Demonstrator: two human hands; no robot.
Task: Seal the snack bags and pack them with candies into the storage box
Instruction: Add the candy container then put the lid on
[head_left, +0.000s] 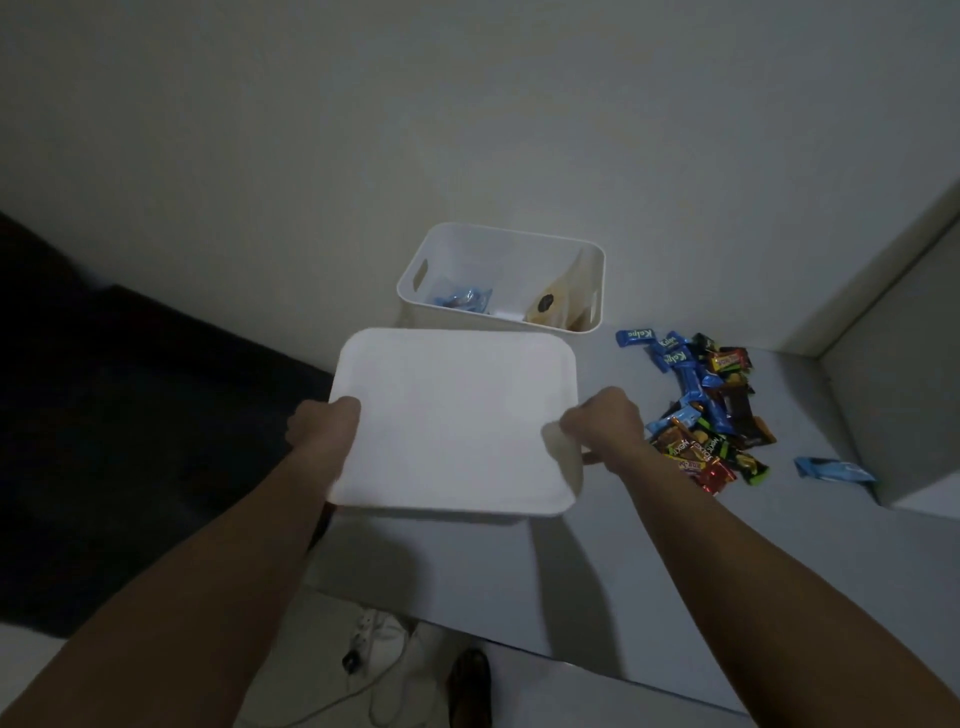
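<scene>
Fingers of both hands are curled round the side edges of the white lid (452, 415), the left hand (322, 428) at its left edge and the right hand (605, 423) at its right, and it is held above the bench (597, 561). Behind it, the open storage box (501, 278) is seen against the wall with a blue packet (465, 300) and a tan snack bag (558, 304) inside, while loose candies (706, 410) are heaped on the bench to the right.

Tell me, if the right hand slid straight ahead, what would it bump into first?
Probably the white storage box. The right hand grips the lid, aimed forward and slightly left; the candy pile lies off to its right. Depth is unclear.
</scene>
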